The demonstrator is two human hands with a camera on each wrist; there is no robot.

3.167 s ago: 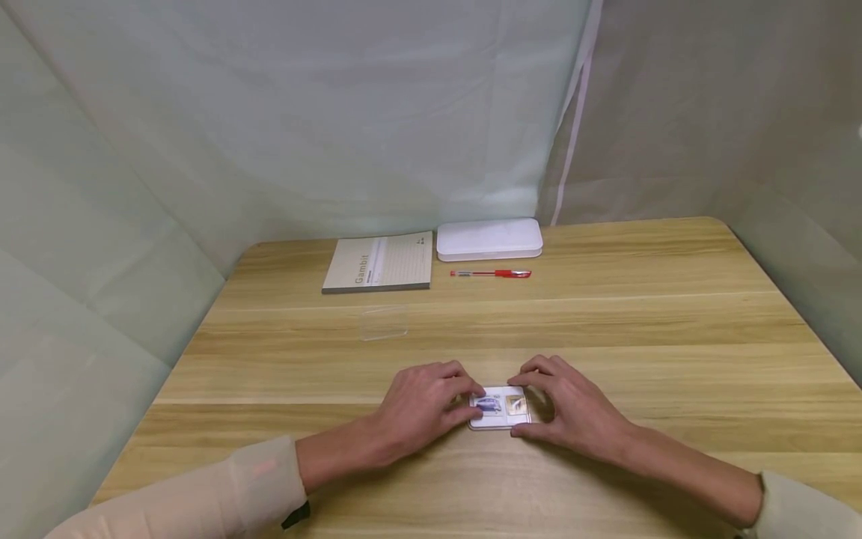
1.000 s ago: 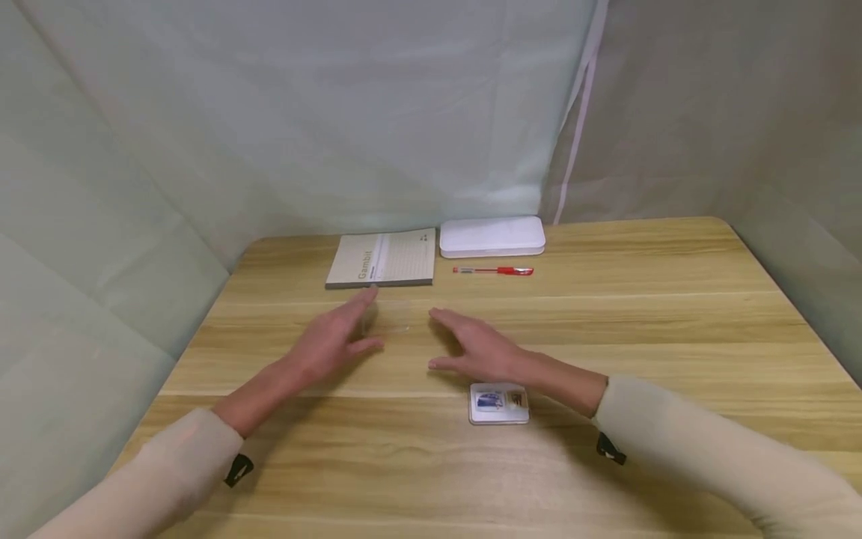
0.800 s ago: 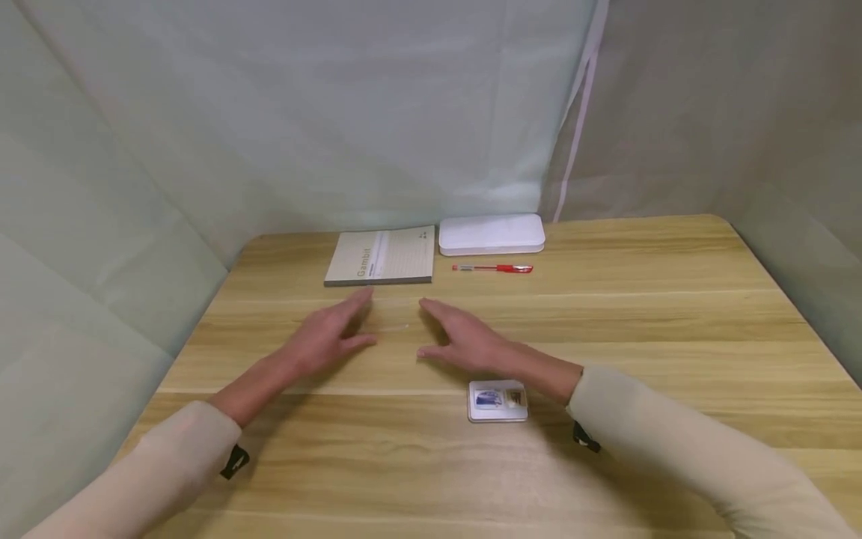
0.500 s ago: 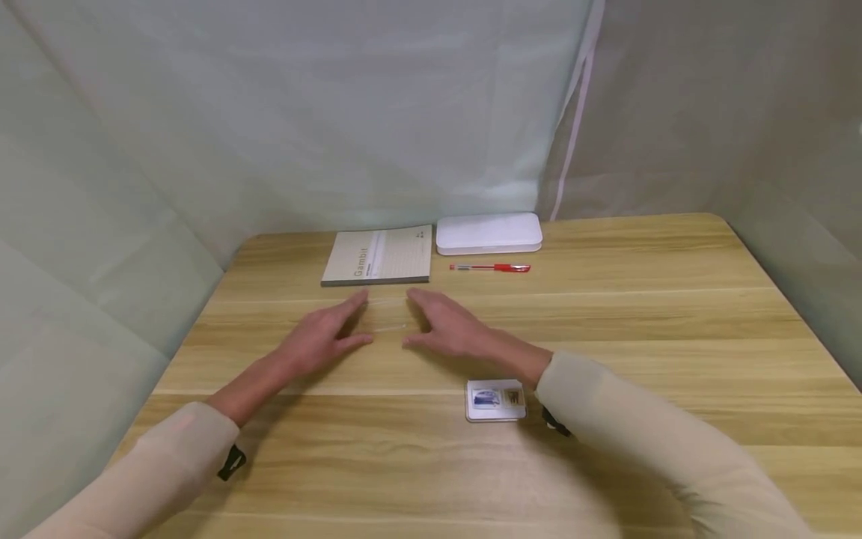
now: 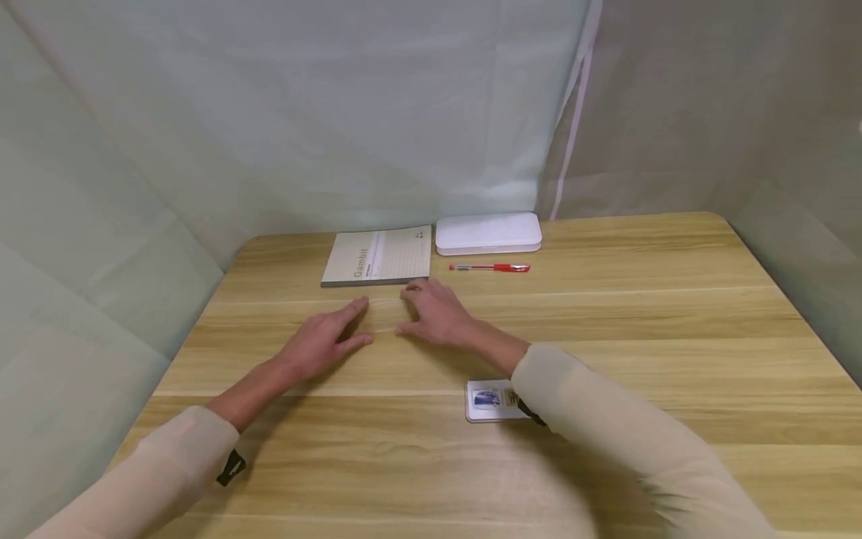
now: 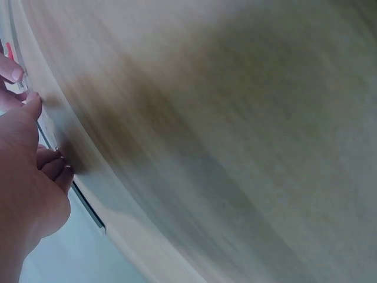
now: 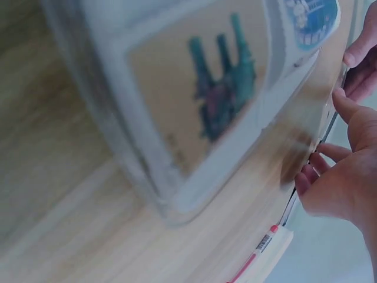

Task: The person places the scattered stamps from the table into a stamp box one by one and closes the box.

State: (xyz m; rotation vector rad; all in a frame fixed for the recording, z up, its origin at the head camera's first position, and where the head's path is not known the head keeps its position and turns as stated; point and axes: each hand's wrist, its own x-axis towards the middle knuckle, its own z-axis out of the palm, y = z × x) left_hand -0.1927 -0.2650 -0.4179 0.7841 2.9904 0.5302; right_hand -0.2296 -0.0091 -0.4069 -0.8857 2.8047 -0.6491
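Observation:
A clear plastic cover [image 5: 385,316], faint against the wood, lies in front of the notebook. Straddling its left end is my left hand [image 5: 319,340], fingers and thumb fairly straight, tips at its edges. On the opposite end, the bent fingers and thumb of my right hand [image 5: 441,313] hold the cover's edges. Beneath the right forearm sits a small flat clear-rimmed case [image 5: 486,412], its white card bearing two stamp-like pictures; the sleeve hides its right end. The right wrist view shows one picture [image 7: 218,88] close up.
At the back of the wooden table [image 5: 640,299] lie a "Gambit" notebook [image 5: 397,254], a white oblong box [image 5: 488,233] and a red pen [image 5: 490,268]. Fabric walls [image 5: 377,112] rise behind and beside the table.
Both hands have left the small case and reached forward to the clear cover. Most recently the right hand slid left to the cover's right end and bent its fingers; the left barely moved.

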